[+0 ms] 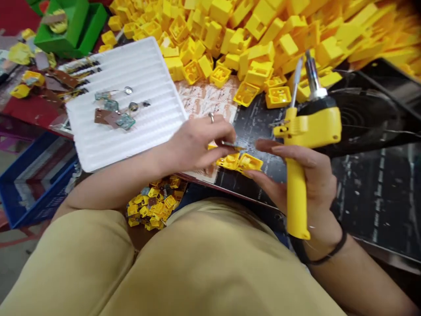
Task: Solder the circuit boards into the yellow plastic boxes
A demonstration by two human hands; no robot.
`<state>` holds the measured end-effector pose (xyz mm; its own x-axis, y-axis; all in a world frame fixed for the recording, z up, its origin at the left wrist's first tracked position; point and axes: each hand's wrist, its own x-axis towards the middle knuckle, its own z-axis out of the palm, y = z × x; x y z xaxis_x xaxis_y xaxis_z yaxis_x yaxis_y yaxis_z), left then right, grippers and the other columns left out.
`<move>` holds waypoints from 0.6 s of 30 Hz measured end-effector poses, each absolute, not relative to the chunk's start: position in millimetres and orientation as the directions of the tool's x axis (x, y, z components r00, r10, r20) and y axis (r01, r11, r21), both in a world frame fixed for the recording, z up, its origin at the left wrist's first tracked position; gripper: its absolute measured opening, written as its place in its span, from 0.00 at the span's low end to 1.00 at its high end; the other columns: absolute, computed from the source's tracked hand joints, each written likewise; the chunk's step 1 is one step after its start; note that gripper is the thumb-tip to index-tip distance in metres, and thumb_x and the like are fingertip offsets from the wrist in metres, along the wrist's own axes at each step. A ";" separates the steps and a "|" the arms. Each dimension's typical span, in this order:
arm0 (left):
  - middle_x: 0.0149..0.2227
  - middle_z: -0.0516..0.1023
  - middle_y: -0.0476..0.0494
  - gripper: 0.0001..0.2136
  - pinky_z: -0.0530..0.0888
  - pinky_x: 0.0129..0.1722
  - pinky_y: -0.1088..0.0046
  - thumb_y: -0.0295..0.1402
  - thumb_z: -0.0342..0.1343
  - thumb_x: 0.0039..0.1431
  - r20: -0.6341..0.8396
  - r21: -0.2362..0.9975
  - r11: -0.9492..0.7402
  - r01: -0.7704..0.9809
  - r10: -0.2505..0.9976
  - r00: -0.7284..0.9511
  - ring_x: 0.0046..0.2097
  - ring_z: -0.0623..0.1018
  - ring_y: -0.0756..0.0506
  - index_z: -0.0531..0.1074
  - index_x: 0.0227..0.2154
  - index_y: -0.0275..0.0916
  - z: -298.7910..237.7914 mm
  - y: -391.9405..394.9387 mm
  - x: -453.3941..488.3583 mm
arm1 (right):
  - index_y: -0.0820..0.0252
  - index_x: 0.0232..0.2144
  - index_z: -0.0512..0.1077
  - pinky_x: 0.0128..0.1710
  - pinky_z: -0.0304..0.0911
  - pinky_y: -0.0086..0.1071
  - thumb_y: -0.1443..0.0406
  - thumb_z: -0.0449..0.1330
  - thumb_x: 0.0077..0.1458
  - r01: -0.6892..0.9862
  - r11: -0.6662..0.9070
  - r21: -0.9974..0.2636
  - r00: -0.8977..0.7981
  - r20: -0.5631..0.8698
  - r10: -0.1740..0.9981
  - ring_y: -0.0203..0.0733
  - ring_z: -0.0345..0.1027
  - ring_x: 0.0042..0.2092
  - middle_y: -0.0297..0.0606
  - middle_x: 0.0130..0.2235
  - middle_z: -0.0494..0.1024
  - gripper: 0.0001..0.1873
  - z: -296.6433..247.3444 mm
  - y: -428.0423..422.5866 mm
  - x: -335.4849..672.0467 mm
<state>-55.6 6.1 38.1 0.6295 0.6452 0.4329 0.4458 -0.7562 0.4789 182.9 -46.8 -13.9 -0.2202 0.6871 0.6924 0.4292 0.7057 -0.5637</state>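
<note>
My left hand (205, 142) pinches a thin flat piece (232, 145) between thumb and fingers, just above a small open yellow plastic housing (228, 160). What the piece is I cannot make out. Beside that housing lies a second part, an open yellow case half (250, 162). My right hand (311, 184) is wrapped round the handle of a yellow pistol-grip tool (296, 193), which has a metal nose and a thin rod pointing away from me. Its thumb and index finger stretch toward the yellow case half, the thumb tip at its near edge.
A white ribbed tray (154, 109) at left carries small circuit boards (112, 105) and wired parts. Yellow housings (250, 39) are heaped along the back. Green bins (70, 35) stand back left, a blue crate (29, 175) lower left. More yellow parts (156, 204) lie below the table edge.
</note>
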 end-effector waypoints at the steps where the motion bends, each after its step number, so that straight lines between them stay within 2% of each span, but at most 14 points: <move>1: 0.35 0.81 0.46 0.04 0.75 0.37 0.72 0.31 0.57 0.67 0.432 0.483 -0.773 0.410 0.618 0.657 0.37 0.80 0.48 0.75 0.36 0.37 30.7 0.5 -45.4 | 0.54 0.55 0.68 0.49 0.77 0.30 0.67 0.74 0.53 0.427 0.704 -0.567 -0.190 0.705 0.683 0.41 0.80 0.44 0.38 0.46 0.82 0.30 -13.2 -46.9 180.1; 3: 0.41 0.82 0.44 0.04 0.78 0.41 0.72 0.30 0.57 0.66 0.402 0.580 -0.725 0.370 0.650 0.644 0.41 0.82 0.48 0.75 0.42 0.39 16.6 -6.0 -34.5 | 0.51 0.54 0.67 0.43 0.78 0.30 0.69 0.71 0.56 0.433 0.705 -0.562 -0.148 0.727 0.670 0.38 0.80 0.39 0.32 0.41 0.81 0.27 -15.2 -48.1 180.6; 6: 0.57 0.78 0.42 0.21 0.81 0.50 0.69 0.41 0.62 0.65 0.323 0.796 -0.535 0.284 0.772 0.547 0.49 0.83 0.46 0.70 0.58 0.45 2.8 -7.7 -35.8 | 0.51 0.56 0.67 0.42 0.78 0.32 0.71 0.70 0.56 0.468 0.721 -0.511 -0.132 0.766 0.629 0.40 0.80 0.38 0.31 0.40 0.81 0.28 -19.5 -53.0 192.1; 8: 0.62 0.76 0.40 0.26 0.79 0.58 0.64 0.48 0.63 0.64 0.267 0.849 -0.443 0.288 0.831 0.489 0.56 0.81 0.43 0.69 0.61 0.46 0.2 -7.3 -39.6 | 0.50 0.55 0.68 0.42 0.79 0.35 0.73 0.70 0.54 0.510 0.734 -0.449 -0.147 0.795 0.588 0.43 0.80 0.40 0.31 0.40 0.81 0.30 -19.9 -56.8 200.6; 11: 0.58 0.80 0.38 0.19 0.73 0.65 0.59 0.49 0.58 0.68 0.243 0.853 -0.427 0.301 0.834 0.495 0.63 0.77 0.40 0.79 0.51 0.41 2.8 -9.7 -35.2 | 0.52 0.52 0.70 0.38 0.77 0.34 0.73 0.70 0.54 0.605 0.728 -0.322 -0.212 0.817 0.537 0.44 0.80 0.39 0.32 0.38 0.81 0.26 -17.5 -61.2 204.8; 14: 0.52 0.84 0.40 0.18 0.75 0.64 0.61 0.50 0.57 0.68 0.235 0.923 -0.344 0.174 0.860 0.453 0.60 0.80 0.41 0.83 0.44 0.40 4.1 -17.1 -16.1 | 0.56 0.51 0.71 0.36 0.75 0.30 0.71 0.69 0.56 0.658 0.710 -0.252 -0.246 0.819 0.518 0.41 0.79 0.37 0.35 0.37 0.81 0.21 -15.5 -64.6 196.8; 18: 0.43 0.87 0.46 0.19 0.82 0.50 0.65 0.52 0.57 0.68 0.145 0.989 -0.144 -0.031 0.910 0.389 0.47 0.85 0.44 0.82 0.42 0.42 3.0 -24.9 3.0 | 0.53 0.54 0.67 0.42 0.77 0.29 0.70 0.69 0.58 0.628 0.667 -0.401 -0.147 0.781 0.607 0.38 0.80 0.39 0.31 0.42 0.82 0.24 -14.3 -69.4 182.8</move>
<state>3.0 -24.9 3.0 0.3891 0.9098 0.1447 -0.0313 -0.1440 0.9891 182.8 -69.4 -14.3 -0.1468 0.6072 0.7809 0.6276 0.6674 -0.4009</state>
